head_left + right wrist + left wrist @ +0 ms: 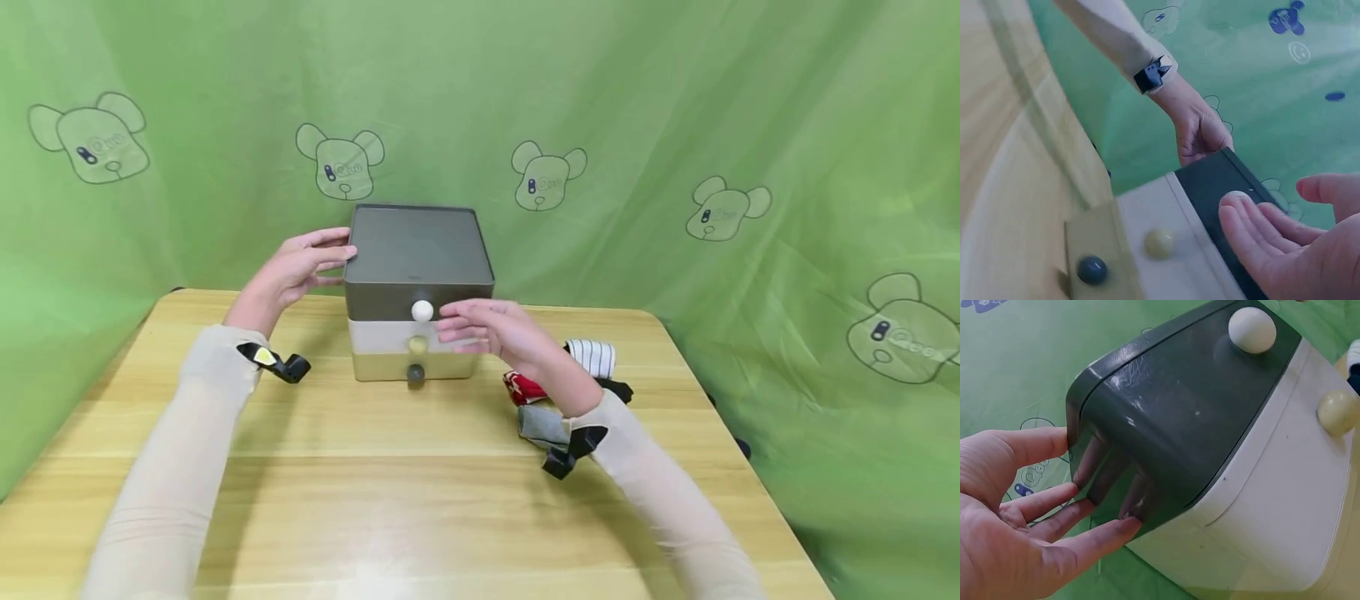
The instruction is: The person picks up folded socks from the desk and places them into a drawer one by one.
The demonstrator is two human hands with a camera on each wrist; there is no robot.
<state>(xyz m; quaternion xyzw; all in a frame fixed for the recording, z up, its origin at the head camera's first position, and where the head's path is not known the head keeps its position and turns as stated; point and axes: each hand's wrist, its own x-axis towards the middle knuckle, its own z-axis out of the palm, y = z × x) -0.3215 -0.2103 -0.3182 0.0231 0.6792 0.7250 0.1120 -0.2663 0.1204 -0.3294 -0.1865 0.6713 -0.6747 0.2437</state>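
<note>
A small drawer box [420, 246] stands at the back of the table, with a dark grey top tier, a white middle tier and a yellowish bottom tier. Each tier has a round knob: the top one is white [422, 311], the middle one cream [1159, 244], the bottom one dark [416, 373]. My left hand [294, 265] touches the left side of the top tier with extended fingers, thumb near the upper edge. In front of the box, right of the white knob, my right hand [498, 329] hovers with loosely extended fingers, holding nothing. All three drawers look closed.
Right of the box lie rolled cloth items: a white striped one [592, 358], a red one [522, 388], a grey one [543, 426] and a black one [618, 389], partly behind my right forearm. A green curtain [450, 100] hangs behind the wooden table [360, 500].
</note>
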